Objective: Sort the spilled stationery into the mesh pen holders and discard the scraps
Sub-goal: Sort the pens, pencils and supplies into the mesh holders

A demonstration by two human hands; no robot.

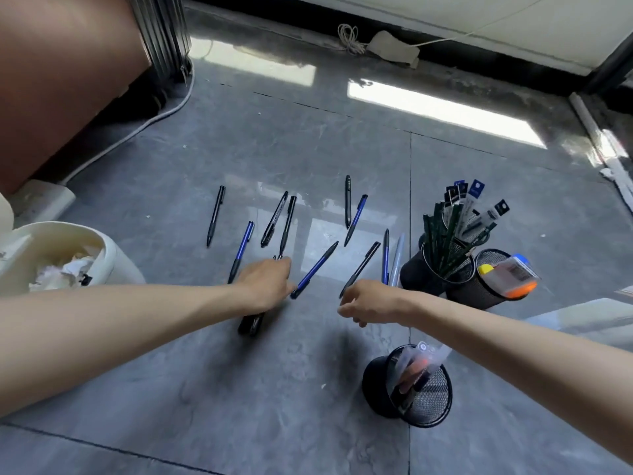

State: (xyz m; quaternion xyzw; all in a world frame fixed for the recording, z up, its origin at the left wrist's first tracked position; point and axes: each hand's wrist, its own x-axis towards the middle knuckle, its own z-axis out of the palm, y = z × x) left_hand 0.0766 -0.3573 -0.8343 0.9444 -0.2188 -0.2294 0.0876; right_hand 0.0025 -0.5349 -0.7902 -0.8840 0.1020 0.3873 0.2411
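L hand (265,284) grips a bundle of dark pens (251,324) above grey floor (308,149). R hand (368,303), fingers curled, touches end of black pen (361,267); can't tell if it's pinched.

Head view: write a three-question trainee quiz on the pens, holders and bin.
1. True or false: the bin on the left holds crumpled paper.
2. What does the left hand grip? A) a bundle of pens B) scissors C) a ruler
3. Fill in: the pencils standing in a mesh holder are ___ in colour.
Key: 1 true; 2 A; 3 green.
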